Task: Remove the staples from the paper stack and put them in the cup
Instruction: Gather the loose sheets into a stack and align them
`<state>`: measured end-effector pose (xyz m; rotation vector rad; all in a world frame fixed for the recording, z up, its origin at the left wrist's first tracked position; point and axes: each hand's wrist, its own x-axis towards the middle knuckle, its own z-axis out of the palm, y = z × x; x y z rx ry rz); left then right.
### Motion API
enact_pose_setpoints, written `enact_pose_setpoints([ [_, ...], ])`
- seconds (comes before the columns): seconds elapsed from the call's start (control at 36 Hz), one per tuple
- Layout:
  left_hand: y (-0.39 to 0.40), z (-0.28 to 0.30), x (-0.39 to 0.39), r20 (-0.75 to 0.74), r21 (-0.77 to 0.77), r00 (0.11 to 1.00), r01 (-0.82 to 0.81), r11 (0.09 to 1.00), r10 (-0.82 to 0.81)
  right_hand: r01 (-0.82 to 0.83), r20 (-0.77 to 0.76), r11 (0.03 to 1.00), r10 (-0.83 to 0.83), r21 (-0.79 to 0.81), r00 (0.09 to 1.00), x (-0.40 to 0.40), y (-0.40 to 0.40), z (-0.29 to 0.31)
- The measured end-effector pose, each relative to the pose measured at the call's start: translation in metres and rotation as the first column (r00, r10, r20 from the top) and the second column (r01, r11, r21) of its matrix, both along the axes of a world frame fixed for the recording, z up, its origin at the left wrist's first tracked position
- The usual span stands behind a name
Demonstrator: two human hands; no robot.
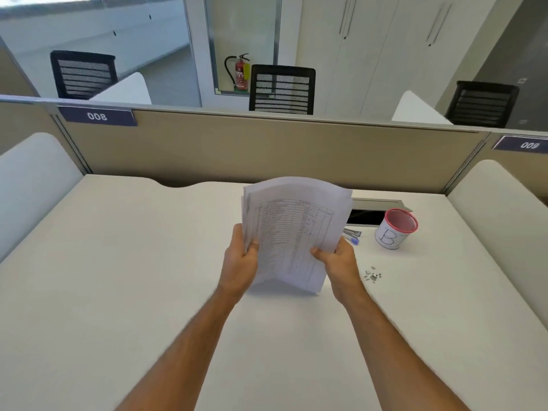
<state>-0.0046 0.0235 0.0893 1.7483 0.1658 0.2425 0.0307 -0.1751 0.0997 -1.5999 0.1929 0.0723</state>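
Observation:
I hold a stack of printed paper (292,229) upright above the middle of the white desk, its lower edge near the desk top. My left hand (241,261) grips its left edge with the thumb on the front. My right hand (338,262) grips the lower right edge the same way. A small heap of loose staples (373,275) lies on the desk just right of my right hand. Farther right and back stands a white cup (396,229) with a red rim and a letter B drawn on it.
A blue and silver tool (353,235), partly hidden behind the paper, lies left of the cup. A cable slot (376,207) opens in the desk (148,277) behind it. Beige partitions close the back, white dividers the sides.

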Motion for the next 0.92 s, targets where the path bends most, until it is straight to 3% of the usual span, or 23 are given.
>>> enact_pose_setpoints([
  [0.28, -0.014, 0.02, 0.0, 0.094, 0.003, 0.993, -0.069, 0.998, 0.069, 0.096, 0.071, 0.995, -0.095, -0.01, 0.993, 0.004, -0.002, 0.01],
  [0.5, -0.015, -0.007, -0.007, -0.036, 0.031, 0.999, -0.037, 0.999, 0.038, 0.016, 0.038, 0.998, -0.014, -0.054, 0.999, -0.009, -0.005, 0.003],
  [0.75, -0.022, 0.006, -0.014, 0.011, 0.073, 0.997, -0.074, 0.995, 0.073, 0.076, 0.098, 0.995, -0.069, -0.071, 0.993, -0.008, -0.01, 0.013],
  [0.92, -0.022, -0.004, -0.016, -0.105, 0.025, 0.993, -0.05, 0.998, 0.053, 0.002, 0.017, 0.995, 0.0, -0.097, 1.0, -0.012, -0.009, 0.007],
])
